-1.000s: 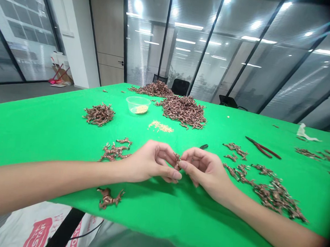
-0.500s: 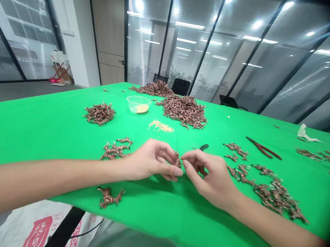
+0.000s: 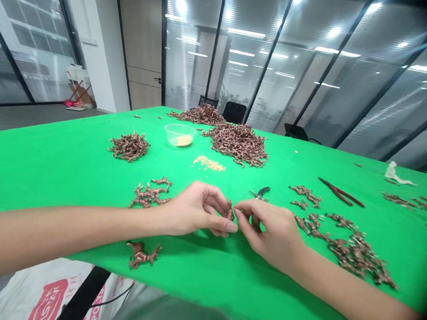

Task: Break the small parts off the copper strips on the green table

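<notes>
Our left hand is curled shut on a small brown figure. The thumb lies along the figure's near side and the fingers are folded over it from the far side. Our right hand meets it from the right, with thumb and forefinger pinched together on the right end of the same figure, so both hands are clamped on the one piece. We cannot tell whether anything smaller sits between those fingertips. The figure is held just above the green table, near the front edge and about midway across.

Just beyond our right hand lie small black-handled pliers. Farther right, well apart, lie red-handled pliers. A loose cluster of figures lies just left of our left hand, and a single figure lies at the near edge, under our left forearm. To the right a long scatter of pieces runs beside our right forearm.

Farther off lie a strewn patch of pale beads and a clear plastic bowl with more beads in it. A big heap of brown figures lies right of the bowl, and a smaller heap lies to its left.
</notes>
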`<state>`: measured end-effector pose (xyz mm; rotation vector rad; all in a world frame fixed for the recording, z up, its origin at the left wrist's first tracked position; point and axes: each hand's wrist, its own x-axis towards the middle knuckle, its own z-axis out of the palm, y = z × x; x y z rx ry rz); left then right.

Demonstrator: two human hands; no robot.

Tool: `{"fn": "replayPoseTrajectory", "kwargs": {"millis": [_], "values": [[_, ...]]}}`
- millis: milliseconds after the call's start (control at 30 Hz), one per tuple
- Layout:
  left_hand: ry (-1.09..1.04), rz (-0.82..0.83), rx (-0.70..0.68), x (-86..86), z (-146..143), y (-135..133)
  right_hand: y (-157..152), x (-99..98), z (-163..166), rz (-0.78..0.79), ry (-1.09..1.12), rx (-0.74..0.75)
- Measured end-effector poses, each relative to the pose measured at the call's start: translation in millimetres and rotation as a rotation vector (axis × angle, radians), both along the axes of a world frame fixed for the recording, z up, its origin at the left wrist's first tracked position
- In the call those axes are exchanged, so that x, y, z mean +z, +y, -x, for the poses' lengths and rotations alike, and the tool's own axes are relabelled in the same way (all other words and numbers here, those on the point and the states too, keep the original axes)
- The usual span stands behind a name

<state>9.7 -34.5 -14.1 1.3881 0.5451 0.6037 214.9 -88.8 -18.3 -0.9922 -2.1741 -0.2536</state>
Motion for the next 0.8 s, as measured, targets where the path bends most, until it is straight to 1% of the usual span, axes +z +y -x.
{"fn": "replayPoseTrajectory", "kwargs": {"millis": [100, 200, 267, 433, 500, 567, 667, 733, 800], "values": [[0.048, -0.1, 0.022, 2.4, 1, -4, -2, 1.5, 1, 0.071, 0.008, 0.006], [0.115, -0.288, 0.062, 2.7, 4, -8, -6, 7.2, 3, 0.211, 0.074, -0.001], [0.157, -0.425, 0.076, 0.9, 5, -9, -9, 13.1, 5, 0.402, 0.159, -0.012], [0.234, -0.719, 0.094, -3.9, 8, -9, -9, 26.6, 5, 1.014, 0.481, -0.009], [0.244, -0.798, 0.093, -3.8, 8, -8, -6, 29.0, 2, 1.191, 0.591, 0.018], [0.245, -0.858, 0.092, -2.9, 8, -8, -4, 29.4, 0, 1.326, 0.668, 0.066], [0.25, -0.88, 0.086, -1.6, 8, -8, -1, 27.6, -2, 1.435, 0.719, 0.124], [0.258, -0.842, 0.081, -1.1, 8, -8, -1, 25.8, -2, 1.429, 0.733, 0.128], [0.261, -0.781, 0.074, -0.8, 9, -7, -1, 24.0, -2, 1.387, 0.737, 0.118]]}}
